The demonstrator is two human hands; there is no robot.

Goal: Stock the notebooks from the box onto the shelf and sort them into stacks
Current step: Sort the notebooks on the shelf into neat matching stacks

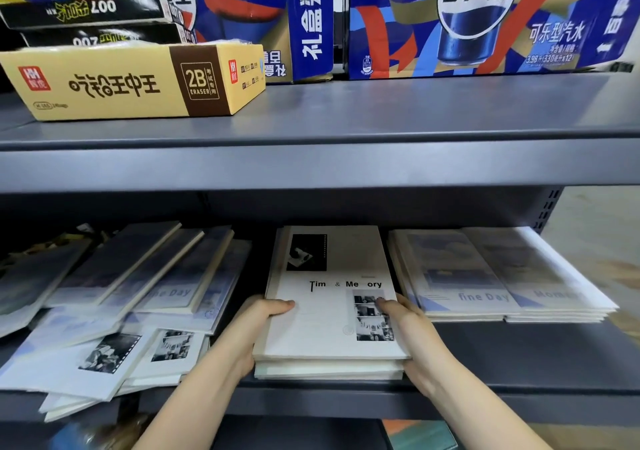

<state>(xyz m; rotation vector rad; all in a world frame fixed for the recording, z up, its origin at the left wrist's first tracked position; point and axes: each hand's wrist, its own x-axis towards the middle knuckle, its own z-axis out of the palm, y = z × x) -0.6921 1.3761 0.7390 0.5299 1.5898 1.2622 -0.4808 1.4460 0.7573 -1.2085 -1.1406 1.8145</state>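
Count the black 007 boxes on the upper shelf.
2. The upper black box lies on the lower black box, at the left end of the upper shelf, behind the yellow eraser box. Others may be hidden behind it.

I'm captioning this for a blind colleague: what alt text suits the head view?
Left hand and right hand grip a Time & Memory notebook stack on the lower shelf, between a scattered pile and a neat stack. An eraser box and cola cartons sit above.
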